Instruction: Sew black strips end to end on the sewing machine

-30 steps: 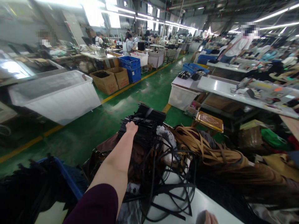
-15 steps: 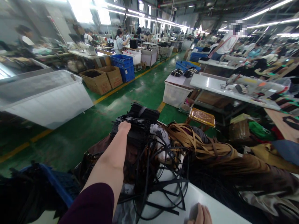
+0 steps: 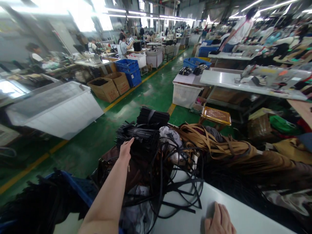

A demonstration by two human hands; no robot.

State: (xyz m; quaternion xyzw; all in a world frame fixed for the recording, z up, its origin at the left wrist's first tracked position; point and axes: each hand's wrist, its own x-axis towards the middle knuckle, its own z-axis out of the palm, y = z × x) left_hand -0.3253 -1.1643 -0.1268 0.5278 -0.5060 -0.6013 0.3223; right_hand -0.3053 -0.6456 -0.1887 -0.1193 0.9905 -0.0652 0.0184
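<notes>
My left hand reaches forward at the near left edge of a bundle of thin black strips. Its index finger points at the bundle; the other fingers are partly hidden, and I see nothing held. Just behind lies a second black bundle with a grey-black band around it. Both sit on a heap with a dark brown bag below. On the white tabletop rests my right hand, palm down, fingers extended and holding nothing. Loose black straps curl between my hands.
Tan straps and brown material stretch to the right. A blue crate with black strips stands at lower left. Beyond are a white bin, cardboard boxes, an orange-topped stool and sewing tables. Several people work farther back.
My left hand has drawn back from the top of the front black bundle to its near edge. More of my right hand shows on the tabletop. The view has shifted slightly.
</notes>
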